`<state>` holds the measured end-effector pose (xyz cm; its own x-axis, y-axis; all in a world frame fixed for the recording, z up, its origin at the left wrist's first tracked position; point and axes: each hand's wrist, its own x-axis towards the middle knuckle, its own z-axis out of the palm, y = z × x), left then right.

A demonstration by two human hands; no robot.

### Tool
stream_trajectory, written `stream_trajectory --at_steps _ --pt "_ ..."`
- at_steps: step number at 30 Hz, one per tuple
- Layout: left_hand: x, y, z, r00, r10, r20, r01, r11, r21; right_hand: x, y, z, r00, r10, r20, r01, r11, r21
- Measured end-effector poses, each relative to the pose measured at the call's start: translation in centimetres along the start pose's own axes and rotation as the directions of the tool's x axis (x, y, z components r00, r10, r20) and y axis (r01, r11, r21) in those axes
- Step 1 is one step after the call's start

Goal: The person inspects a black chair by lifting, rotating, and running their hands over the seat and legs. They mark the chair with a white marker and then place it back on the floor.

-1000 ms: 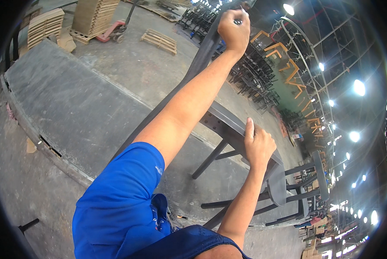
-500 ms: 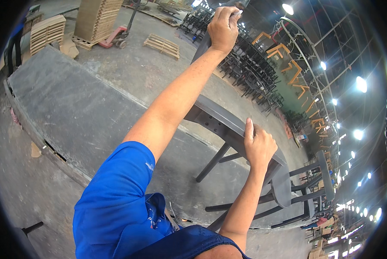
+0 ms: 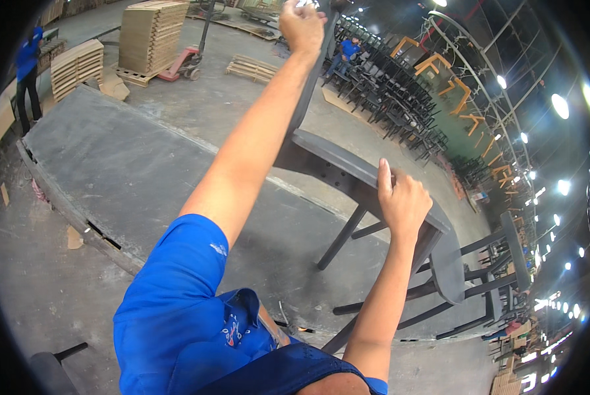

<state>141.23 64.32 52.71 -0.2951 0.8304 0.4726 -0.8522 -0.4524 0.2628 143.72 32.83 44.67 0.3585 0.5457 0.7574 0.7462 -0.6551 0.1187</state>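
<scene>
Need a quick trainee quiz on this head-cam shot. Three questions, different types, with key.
1. Which hand is on the dark grey curved rail with small round holes?
2. True or false: a long blue fabric sleeve covers the left forearm down to the wrist.
3. What colour is the wheeled metal pallet jack? a) yellow b) green c) red

Key:
1. The right hand.
2. False; the left forearm is bare.
3. c

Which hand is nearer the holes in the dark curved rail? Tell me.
Right. The right hand rests on the curved rail, just right of the holes; the left hand is farther off, above and left of them, near the picture's top.
</scene>
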Motion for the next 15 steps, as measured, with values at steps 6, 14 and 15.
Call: stream_trajectory --at_steps 6,14,15 --pt "-8.4 3.5 -14.6 0.986 -0.141 0.091 0.115 0.963 0.245 1.6 0.7 1.9 0.999 -0.047 -0.024 0.047 0.999 0.002" --pt "-20.3 11.6 -29.1 0.974 -0.215 0.073 0.039 0.475 0.879 3.3 1.1 4.0 0.98 -0.178 -0.09 0.186 0.979 0.085" --pt "-21.0 12.1 -29.8 0.968 -0.229 0.1 -0.01 0.362 0.932 3.4 1.1 4.2 0.975 -0.197 -0.104 0.207 0.974 0.093"
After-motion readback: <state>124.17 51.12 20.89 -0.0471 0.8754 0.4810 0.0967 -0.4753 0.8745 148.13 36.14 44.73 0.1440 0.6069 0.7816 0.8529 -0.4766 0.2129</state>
